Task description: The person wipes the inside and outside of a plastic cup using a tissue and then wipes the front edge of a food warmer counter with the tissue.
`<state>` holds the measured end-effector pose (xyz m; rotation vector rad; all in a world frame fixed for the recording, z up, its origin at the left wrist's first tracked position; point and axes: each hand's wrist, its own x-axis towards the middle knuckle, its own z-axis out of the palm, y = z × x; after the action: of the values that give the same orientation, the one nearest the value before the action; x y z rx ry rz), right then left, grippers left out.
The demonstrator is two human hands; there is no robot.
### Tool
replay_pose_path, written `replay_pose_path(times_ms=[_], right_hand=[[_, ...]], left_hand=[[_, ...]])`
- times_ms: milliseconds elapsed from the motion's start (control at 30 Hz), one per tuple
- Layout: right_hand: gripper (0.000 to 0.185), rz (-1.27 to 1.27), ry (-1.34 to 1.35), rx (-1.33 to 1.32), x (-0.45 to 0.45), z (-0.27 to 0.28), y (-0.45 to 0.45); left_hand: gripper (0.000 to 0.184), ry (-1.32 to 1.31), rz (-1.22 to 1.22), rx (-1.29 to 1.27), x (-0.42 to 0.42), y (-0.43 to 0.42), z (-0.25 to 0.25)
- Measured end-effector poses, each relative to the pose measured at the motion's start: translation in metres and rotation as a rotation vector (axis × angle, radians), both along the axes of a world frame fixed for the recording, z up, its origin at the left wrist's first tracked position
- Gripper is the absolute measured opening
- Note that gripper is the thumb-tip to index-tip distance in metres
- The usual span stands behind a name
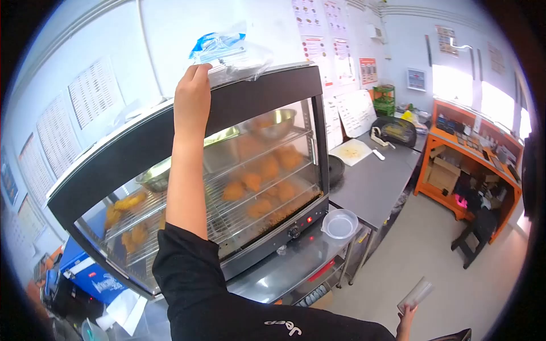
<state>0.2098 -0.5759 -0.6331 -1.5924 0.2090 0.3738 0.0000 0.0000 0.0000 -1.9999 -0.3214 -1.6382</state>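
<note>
Plastic bag [227, 54], clear with blue print, lies on top of the display cabinet [267, 88] in the upper middle of the frame, its near edge apparently pinched by the left hand [192, 94]. A hard tug could tear the thin film or spill the contents — the fingers catch only one edge. At lower right, the right hand [406, 319] holds a clear container [416, 294] above the floor [392, 250]; divided attention could loosen that grip — and drop it.
</note>
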Motion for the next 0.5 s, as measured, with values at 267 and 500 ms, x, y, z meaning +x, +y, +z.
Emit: replay_pose_path(times_ms=[267, 500], right_hand=[[0.065, 0.205, -0.194, 0.092, 0.169, 0.022, 0.099], [0.063, 0.351, -0.164, 0.067, 0.210, 0.036, 0.110]], left_hand=[[0.018, -0.010, 0.408, 0.191, 0.019, 0.007, 0.017], [0.019, -0.016, 0.605, 0.121, 0.033, -0.001, 0.013]])
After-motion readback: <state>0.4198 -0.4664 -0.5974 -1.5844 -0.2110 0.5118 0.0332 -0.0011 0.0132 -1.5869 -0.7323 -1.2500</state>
